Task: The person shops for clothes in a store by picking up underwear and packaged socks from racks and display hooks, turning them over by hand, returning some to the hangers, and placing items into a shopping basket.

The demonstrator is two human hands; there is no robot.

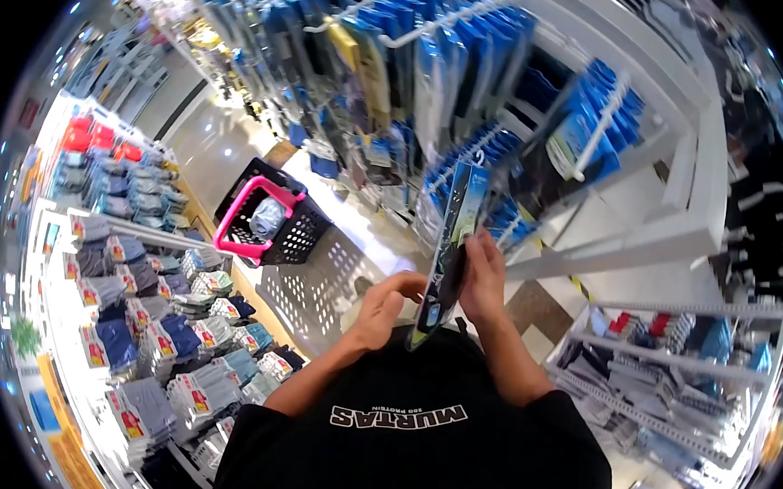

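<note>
A slim packet with a blue header, a small hanging hook at its top and dark contents is held up in front of my chest, seen nearly edge-on. My right hand grips its right side, thumb and fingers closed on it. From the other side, my left hand has its fingers curled against the lower left edge, the fingertips partly hidden behind the packet. Just beyond, similar blue-topped packets hang in rows on white hooks.
On the floor ahead to the left stands a black shopping basket with a pink handle and a pale wrapped item inside. Folded, labelled garments fill the left shelves. A white rack with clothing stands at right.
</note>
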